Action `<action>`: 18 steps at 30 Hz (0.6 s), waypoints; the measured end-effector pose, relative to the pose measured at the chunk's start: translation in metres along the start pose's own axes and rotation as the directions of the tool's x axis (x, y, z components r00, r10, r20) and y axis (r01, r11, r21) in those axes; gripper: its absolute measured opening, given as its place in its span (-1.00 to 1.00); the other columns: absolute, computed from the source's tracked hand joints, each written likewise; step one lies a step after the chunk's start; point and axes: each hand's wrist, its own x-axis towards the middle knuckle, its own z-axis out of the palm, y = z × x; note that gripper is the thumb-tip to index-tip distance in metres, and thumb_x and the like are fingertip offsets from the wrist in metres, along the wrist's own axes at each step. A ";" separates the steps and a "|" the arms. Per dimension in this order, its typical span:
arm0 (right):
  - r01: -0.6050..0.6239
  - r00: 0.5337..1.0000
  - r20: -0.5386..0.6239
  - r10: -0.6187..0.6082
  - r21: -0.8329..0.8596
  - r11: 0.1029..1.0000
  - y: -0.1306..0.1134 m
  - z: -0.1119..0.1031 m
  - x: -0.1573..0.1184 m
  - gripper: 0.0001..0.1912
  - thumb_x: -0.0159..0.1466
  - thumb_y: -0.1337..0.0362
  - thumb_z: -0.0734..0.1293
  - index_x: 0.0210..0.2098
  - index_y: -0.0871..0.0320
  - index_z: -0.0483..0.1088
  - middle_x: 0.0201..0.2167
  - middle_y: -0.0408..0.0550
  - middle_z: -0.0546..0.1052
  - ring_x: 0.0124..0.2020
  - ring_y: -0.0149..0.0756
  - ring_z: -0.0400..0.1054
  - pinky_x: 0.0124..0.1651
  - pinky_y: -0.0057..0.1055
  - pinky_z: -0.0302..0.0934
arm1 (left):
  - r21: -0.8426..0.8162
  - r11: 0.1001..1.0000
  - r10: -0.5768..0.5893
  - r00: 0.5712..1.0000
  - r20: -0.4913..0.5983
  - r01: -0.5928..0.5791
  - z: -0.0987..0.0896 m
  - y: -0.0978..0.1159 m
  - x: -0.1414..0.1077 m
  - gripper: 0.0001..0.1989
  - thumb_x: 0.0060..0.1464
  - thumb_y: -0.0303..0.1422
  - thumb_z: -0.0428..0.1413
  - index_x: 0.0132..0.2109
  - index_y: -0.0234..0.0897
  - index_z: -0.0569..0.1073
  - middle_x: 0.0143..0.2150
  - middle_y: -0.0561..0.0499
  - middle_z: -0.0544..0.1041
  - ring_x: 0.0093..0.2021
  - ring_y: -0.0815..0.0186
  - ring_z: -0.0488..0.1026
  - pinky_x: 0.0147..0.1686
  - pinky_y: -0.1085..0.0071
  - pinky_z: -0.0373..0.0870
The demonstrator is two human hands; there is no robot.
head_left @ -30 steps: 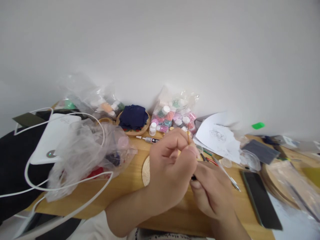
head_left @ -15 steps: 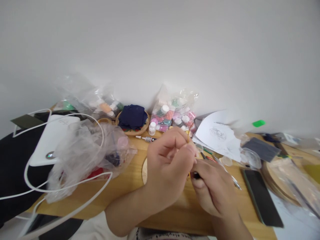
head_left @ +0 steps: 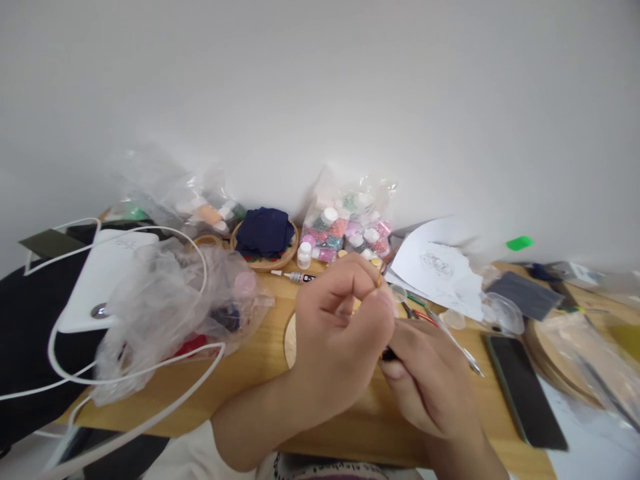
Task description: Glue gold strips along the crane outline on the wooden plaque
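Observation:
Near the middle of the view, my left hand (head_left: 343, 333) is closed in a pinch, thumb against forefinger, on a thin yellow strand (head_left: 379, 281) whose tip shows above the fingers. Touching it on the right, my right hand (head_left: 433, 380) is closed around a small black object (head_left: 388, 355), mostly hidden by the fingers. Both hands are raised over the wooden table (head_left: 350, 427). Behind my left hand, a round pale wooden disc (head_left: 290, 341) is partly covered.
A cloudy plastic bag (head_left: 160, 313) and white cable (head_left: 165, 411) lie left. Bagged bead jars (head_left: 345, 223), navy cloth (head_left: 265, 232) and a glue tube (head_left: 293, 276) stand behind. Right are papers (head_left: 435, 267), red-handled pliers (head_left: 425, 316) and a phone (head_left: 525, 390).
The yellow strand shows less above and below my left fingers. The black object sits slightly lower and further left, more covered. Both hands stay pressed together.

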 end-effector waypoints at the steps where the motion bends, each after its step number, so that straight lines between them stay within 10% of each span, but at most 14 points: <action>1: -0.011 1.000 0.003 0.011 -0.015 1.000 -0.001 -0.001 0.000 -0.73 0.41 0.28 0.00 -0.07 0.10 0.27 -0.44 -0.13 0.51 -0.46 -0.34 0.37 -0.43 -0.44 0.27 | 0.004 1.000 -0.001 1.000 -0.002 0.001 0.000 0.000 0.000 -0.70 -0.06 -0.54 0.01 -0.64 -0.27 0.10 -0.61 0.10 0.22 -0.50 0.41 0.17 -0.48 0.43 0.18; 18: -0.091 0.994 0.034 0.100 -0.191 0.977 -0.006 -0.003 -0.002 -0.73 0.34 0.43 0.08 -0.03 0.11 0.26 -0.39 -0.12 0.51 -0.48 -0.34 0.32 -0.46 -0.43 0.20 | 0.061 0.997 -0.045 0.998 -0.044 0.047 -0.003 -0.007 0.003 -0.72 -0.09 -0.57 -0.02 -0.65 -0.29 0.11 -0.63 0.13 0.19 -0.54 0.46 0.13 -0.52 0.46 0.13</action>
